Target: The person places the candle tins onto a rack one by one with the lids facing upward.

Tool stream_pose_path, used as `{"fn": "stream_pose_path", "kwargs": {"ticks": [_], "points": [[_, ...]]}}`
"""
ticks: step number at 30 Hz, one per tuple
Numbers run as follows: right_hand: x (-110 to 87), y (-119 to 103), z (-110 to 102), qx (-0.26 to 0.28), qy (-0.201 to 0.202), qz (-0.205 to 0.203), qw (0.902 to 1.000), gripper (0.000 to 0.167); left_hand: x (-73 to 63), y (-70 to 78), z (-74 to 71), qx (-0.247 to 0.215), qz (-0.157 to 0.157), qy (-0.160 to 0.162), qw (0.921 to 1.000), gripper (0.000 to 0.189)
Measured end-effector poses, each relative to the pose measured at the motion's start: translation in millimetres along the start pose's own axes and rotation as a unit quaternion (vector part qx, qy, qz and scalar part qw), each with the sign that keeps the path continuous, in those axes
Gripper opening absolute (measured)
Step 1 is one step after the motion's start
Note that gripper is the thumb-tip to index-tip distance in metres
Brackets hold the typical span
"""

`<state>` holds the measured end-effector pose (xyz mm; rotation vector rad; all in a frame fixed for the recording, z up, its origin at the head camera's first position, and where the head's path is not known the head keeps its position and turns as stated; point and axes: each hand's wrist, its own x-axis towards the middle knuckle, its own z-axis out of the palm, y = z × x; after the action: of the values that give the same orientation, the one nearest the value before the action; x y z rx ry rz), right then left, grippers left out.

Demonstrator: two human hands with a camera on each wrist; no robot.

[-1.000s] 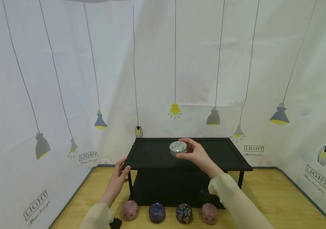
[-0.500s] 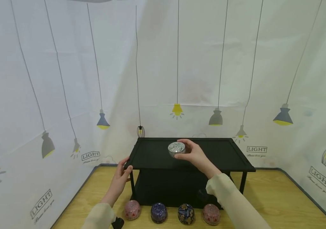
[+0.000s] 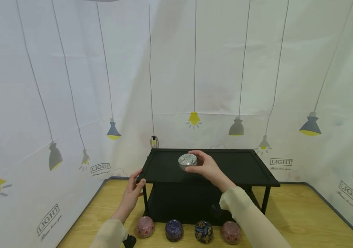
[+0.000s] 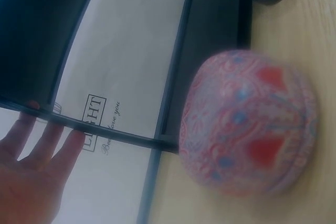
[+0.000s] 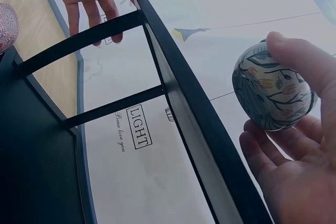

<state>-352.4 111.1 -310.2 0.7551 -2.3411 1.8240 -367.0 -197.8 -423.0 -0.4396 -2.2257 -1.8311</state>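
Observation:
My right hand (image 3: 205, 167) holds a small round tin (image 3: 187, 161) with a pale leafy lid, thumb on the near side and fingers on the far side. Floral sprigs cover this tin (image 5: 273, 87) in the right wrist view, where it appears apart from the shelf top. Below it stands a black two-tier shelf (image 3: 235, 168). My left hand (image 3: 129, 196) touches the shelf's front left corner, its thumb at the edge. In the right wrist view, the left hand's fingers (image 5: 91, 14) stretch down fairly straight beside the leg.
Along the front of the shelf, on the wooden table (image 3: 306, 220), sit a pink tin (image 3: 145, 227), a purple tin (image 3: 174, 230), a dark floral tin (image 3: 203, 231) and another pink tin (image 3: 231, 232). A lamp-printed backdrop (image 3: 213, 79) encloses the table.
My right hand has carried the tin slightly left over the shelf top. The left hand stays at the shelf corner. The head view has shifted a little.

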Motion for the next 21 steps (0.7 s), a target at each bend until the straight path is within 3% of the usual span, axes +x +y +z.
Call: {"fn": "stream_pose_path", "kwargs": {"ticks": [3,15,21], "points": [[2.2,0.5,2.7,-0.002,-0.003,-0.002,1.0000,0.062,3.0,-7.2,-0.8,0.000,-0.001,0.001,1.0000,0.051],[7.1,-1.8,15.1,-0.018,0.000,0.009,0.9998,0.061,4.4,-11.3,0.2,0.001,0.001,0.004,1.0000,0.051],[11.8,0.6,20.3,-0.025,0.000,0.007,0.9997,0.061,-1.2,0.2,1.1,0.000,0.000,0.004,1.0000,0.051]]}}
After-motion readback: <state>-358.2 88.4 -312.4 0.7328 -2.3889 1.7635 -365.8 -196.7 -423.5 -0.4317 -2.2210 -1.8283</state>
